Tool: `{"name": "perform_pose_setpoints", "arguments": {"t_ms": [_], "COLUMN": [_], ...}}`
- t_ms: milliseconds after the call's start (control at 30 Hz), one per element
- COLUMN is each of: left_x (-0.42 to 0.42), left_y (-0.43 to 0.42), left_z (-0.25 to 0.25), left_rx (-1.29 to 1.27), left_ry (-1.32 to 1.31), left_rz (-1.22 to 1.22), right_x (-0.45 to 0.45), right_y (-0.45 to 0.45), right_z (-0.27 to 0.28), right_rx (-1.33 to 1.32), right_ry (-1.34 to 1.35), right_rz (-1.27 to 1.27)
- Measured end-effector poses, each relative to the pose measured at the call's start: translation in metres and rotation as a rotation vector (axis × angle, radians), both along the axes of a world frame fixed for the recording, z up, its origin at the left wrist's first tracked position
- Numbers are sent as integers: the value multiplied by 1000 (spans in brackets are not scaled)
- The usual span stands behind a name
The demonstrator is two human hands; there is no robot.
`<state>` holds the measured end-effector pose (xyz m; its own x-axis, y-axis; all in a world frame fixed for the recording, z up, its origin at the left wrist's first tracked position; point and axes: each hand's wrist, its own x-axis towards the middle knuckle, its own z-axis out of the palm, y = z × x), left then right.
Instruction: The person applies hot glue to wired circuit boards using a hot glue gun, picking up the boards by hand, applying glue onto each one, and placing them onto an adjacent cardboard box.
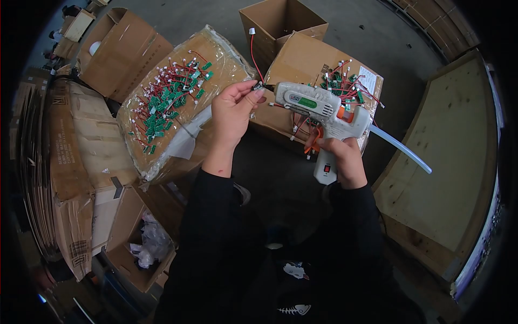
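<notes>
My right hand (345,159) is wrapped round the handle of a white glue gun (310,102), fingers at its orange trigger. A translucent glue stick (402,147) sticks out of the gun's back end. Between thumb and fingers, my left hand (234,110) pinches a small circuit board, mostly hidden, whose red and black wires (254,56) rise to a white connector (252,31). The gun's nozzle is right at the pinched piece; whether they touch I cannot tell. A pile of green circuit boards with wires (167,100) lies left of my left hand, and another pile (345,86) lies behind the gun.
Taped cardboard boxes (208,48) hold up both piles. An open carton (283,19) stands at the back, another (121,51) at the back left. At lower left a box holds clear plastic bags (152,240). A wooden-framed panel (437,167) leans at the right.
</notes>
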<state>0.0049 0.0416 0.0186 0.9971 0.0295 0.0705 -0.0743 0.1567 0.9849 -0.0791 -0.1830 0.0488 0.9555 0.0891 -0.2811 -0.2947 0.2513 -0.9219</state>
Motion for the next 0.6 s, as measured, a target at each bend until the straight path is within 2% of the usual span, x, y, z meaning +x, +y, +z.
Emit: {"name": "perform_pose_setpoints", "arguments": {"t_ms": [467, 533, 567, 600], "left_x": [1, 2, 5, 10], "left_y": [8, 15, 23, 34], "left_z": [0, -3, -3, -2], "left_rx": [-18, 21, 23, 36], "left_ry": [20, 94, 93, 88], "left_rz": [14, 26, 36, 151], "right_x": [3, 4, 4, 4], "right_y": [-4, -4, -5, -6], "right_z": [-1, 2, 3, 3], "right_rx": [-48, -43, -34, -26], "right_ry": [10, 16, 25, 35], "right_rz": [-79, -83, -78, -73]}}
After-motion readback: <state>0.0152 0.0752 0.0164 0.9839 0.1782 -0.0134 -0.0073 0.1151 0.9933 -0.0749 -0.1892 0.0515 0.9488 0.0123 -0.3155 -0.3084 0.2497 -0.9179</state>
